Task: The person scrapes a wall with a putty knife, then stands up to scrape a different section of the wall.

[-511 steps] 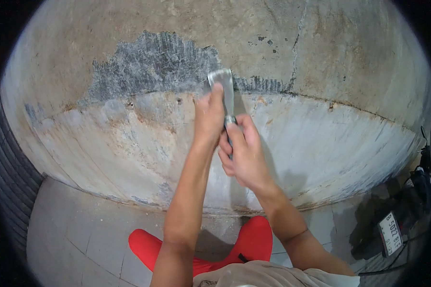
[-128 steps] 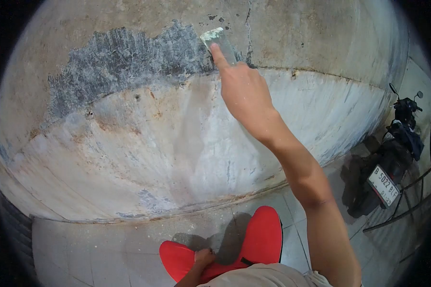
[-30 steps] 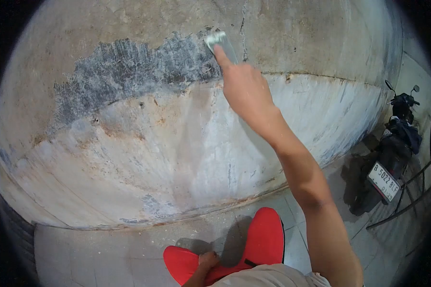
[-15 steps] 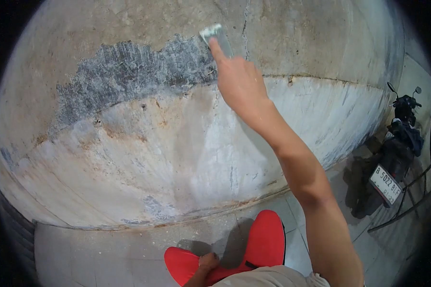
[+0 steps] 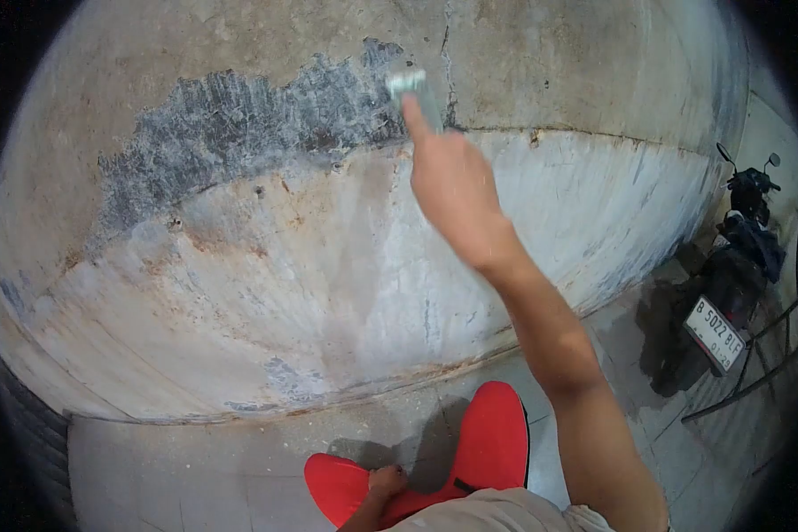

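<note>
My right hand (image 5: pixel 457 182) is closed round a flat scraper (image 5: pixel 410 84), its index finger stretched along the tool. White residue lies on the scraper's edge, against the wall at the right end of a rough dark grey patch (image 5: pixel 230 124). Around that patch the upper wall (image 5: pixel 541 62) has a brownish coating. My left hand (image 5: pixel 387 481) rests low by my red-clad leg, its fingers curled; whether it holds anything is too small to tell.
Below the ledge the wall (image 5: pixel 399 284) is whitish and stained. A parked motorbike (image 5: pixel 731 275) stands at the right, with a metal bar near it. White crumbs dot the tiled floor (image 5: pixel 195 470).
My right hand and the scraper have moved down and slightly right. Dark grey surface now shows where the scraper was, extending the patch upward. My left hand has hardly moved.
</note>
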`<action>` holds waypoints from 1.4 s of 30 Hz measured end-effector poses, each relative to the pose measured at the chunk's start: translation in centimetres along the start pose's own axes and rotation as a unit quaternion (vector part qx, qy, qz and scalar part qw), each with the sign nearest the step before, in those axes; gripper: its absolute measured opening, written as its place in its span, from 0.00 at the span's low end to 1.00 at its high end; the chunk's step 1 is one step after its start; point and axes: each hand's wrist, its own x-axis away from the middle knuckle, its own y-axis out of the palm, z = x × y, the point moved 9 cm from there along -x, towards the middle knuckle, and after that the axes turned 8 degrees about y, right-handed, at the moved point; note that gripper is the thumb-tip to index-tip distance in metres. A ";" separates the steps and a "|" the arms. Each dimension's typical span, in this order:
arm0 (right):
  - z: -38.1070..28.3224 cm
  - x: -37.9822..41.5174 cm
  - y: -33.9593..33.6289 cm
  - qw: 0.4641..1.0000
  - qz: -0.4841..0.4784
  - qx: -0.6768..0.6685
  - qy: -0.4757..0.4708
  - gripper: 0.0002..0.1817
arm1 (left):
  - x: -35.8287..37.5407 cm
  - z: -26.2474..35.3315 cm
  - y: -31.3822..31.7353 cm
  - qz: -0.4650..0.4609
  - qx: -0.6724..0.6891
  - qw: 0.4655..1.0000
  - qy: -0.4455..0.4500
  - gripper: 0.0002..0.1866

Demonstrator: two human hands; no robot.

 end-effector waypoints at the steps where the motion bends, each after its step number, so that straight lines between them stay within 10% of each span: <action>1: 0.2 1.6 0.9 1.000 -0.028 0.012 0.005 0.32 | -0.2 -0.3 -0.1 -0.003 -0.002 1.000 -0.002 0.23; 42: 1.2 -0.7 -0.1 0.997 -0.067 0.022 -0.010 0.36 | -0.9 0.0 -0.7 0.020 0.041 0.999 -0.016 0.22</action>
